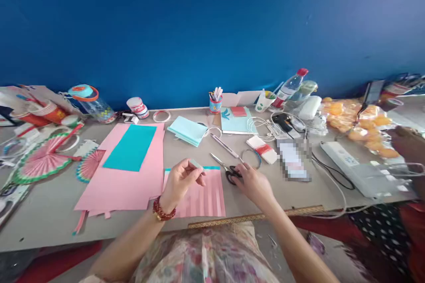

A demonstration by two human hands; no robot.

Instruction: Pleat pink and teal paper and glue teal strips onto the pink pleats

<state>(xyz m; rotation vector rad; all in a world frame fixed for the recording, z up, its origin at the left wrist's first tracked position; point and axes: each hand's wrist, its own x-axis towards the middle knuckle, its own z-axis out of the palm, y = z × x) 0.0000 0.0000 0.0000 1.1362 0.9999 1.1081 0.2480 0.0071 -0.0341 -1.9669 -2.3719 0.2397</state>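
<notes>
Black-handled scissors (229,170) under curled right hand (254,182)

Worn items: floral garment (182,258), beaded bracelet (163,210).
Garment pale, blurred pink, red and greenish blotches; bracelet dark red, small beads, left wrist (168,200).

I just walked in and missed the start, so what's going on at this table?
A person has both hands over a table spread with paper. The left hand pinches a small pale piece over a striped pink sheet. The right hand is at the black handles of the scissors. Off to the left, a teal sheet lies on larger pink paper.
</notes>
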